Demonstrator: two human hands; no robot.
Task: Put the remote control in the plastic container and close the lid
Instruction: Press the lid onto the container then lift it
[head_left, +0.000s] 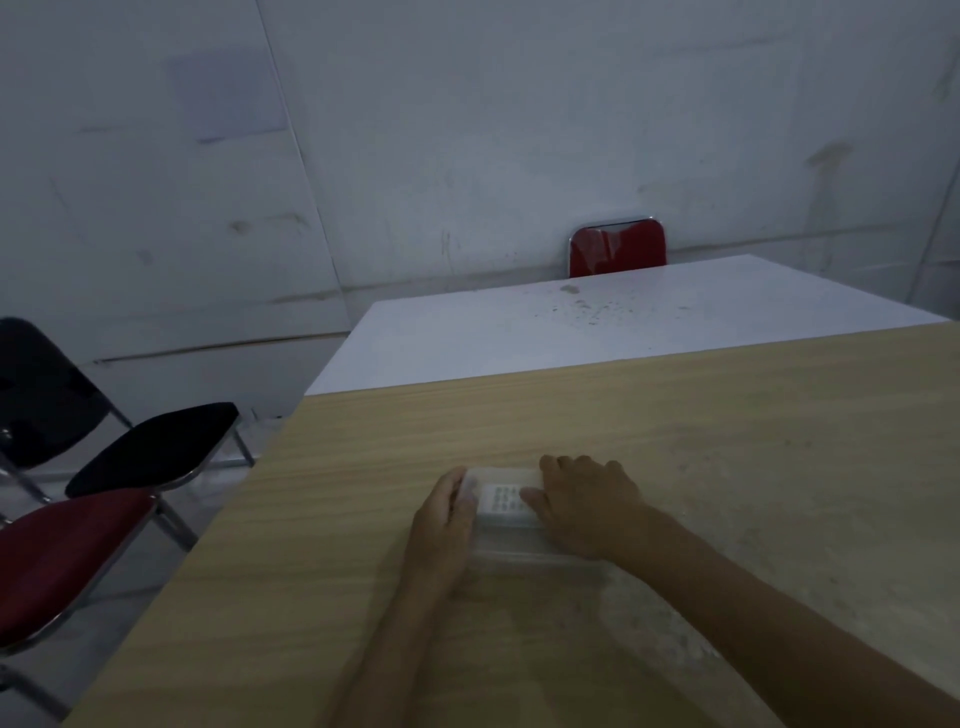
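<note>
A clear plastic container (511, 543) sits on the wooden table (727, 441) in front of me. A white remote control (503, 500) with rows of small buttons shows through the clear plastic, lying inside. My left hand (444, 525) grips the container's left end, thumb on top. My right hand (584, 506) lies flat over the right end, fingers curled over the far edge. Whether the lid is fully seated I cannot tell in the dim light.
A white table (597, 322) butts against the far edge of the wooden one, with a red chair (618, 249) behind it. At the left stand a black chair (150, 447) and a red chair (67, 556). A wall rises behind.
</note>
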